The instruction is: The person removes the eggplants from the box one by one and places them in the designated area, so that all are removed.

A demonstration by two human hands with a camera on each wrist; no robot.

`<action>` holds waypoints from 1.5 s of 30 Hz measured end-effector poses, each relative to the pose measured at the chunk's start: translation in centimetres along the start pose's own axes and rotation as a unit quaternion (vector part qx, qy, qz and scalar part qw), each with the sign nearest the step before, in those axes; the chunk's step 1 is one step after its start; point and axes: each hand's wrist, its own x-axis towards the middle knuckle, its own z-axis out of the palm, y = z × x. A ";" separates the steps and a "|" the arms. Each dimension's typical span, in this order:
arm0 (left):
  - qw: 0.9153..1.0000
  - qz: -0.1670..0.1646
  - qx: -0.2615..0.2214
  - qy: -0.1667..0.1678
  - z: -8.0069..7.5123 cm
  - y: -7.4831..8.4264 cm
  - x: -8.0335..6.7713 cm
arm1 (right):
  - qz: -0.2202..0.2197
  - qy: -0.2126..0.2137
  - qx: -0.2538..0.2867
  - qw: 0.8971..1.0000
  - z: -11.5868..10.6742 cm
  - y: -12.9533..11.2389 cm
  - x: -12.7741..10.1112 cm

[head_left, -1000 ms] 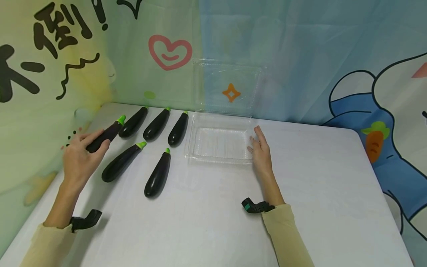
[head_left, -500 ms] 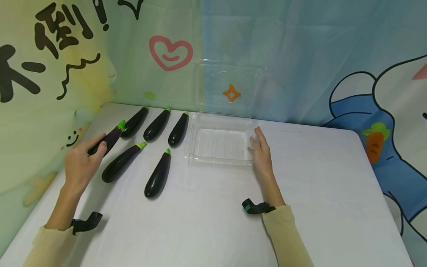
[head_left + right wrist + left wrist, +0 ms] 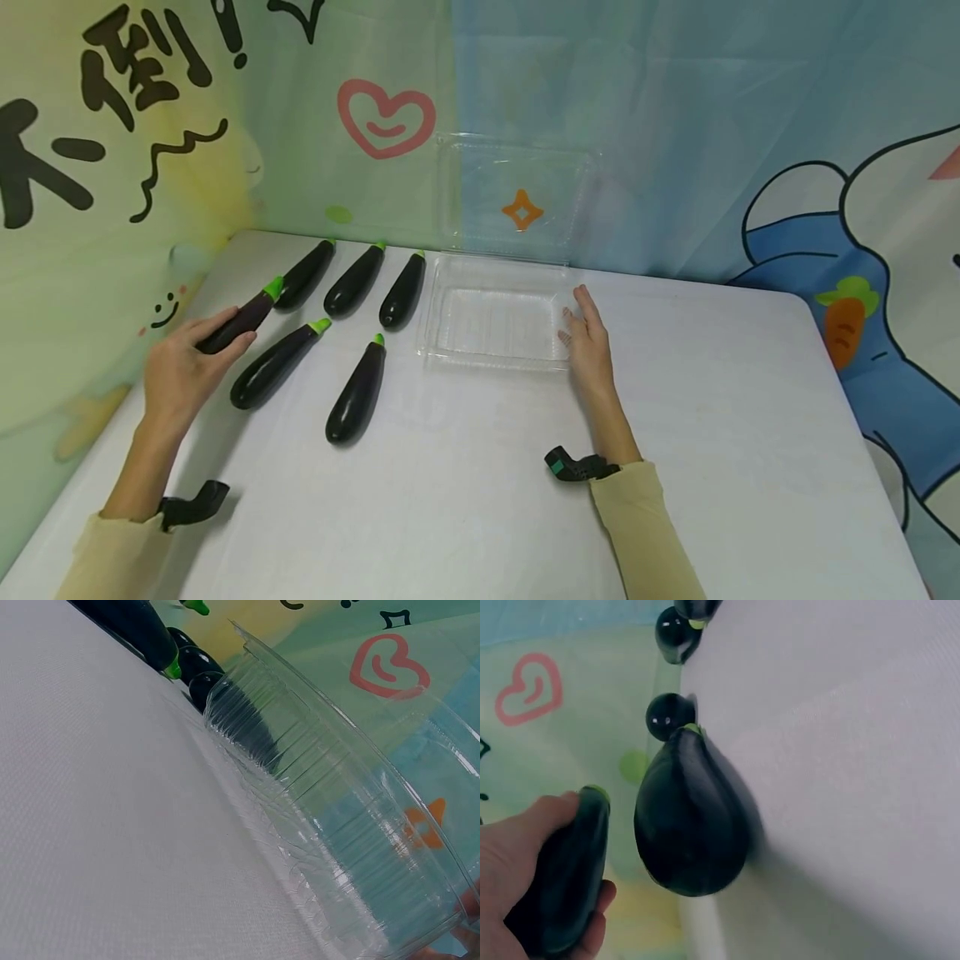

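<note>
My left hand (image 3: 183, 367) grips a dark eggplant (image 3: 242, 318) with a green cap, held just above the table's left side; the left wrist view shows fingers curled round that eggplant (image 3: 566, 881). Close beside it lies another eggplant (image 3: 276, 362) (image 3: 694, 821). My right hand (image 3: 587, 340) rests with straight fingers against the right wall of a clear plastic clamshell tray (image 3: 495, 329) (image 3: 330, 825), whose lid (image 3: 517, 196) stands up against the backdrop.
Several more eggplants lie on the white table (image 3: 480, 467): three in a back row (image 3: 354, 279) and one nearer (image 3: 356, 392). A printed cloth backdrop (image 3: 675, 125) closes the back and left sides. The table's right edge falls off at the far right.
The left hand has drawn the held eggplant slightly lower and nearer, tilting it flatter. The right hand and the tray have not moved.
</note>
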 end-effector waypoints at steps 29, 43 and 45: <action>0.996 -0.059 0.018 -0.064 0.7 -0.9 -1.8 | 0.011 0.001 0.000 1.000 0.0 -0.8 -0.2; 0.987 -0.116 -0.010 -0.113 0.5 -0.1 -2.2 | 0.018 -0.005 0.011 1.000 0.1 -2.6 -1.1; 0.987 -0.115 -0.008 -0.110 0.5 -0.1 -2.1 | 0.015 -0.005 0.012 1.000 0.0 -1.8 -0.7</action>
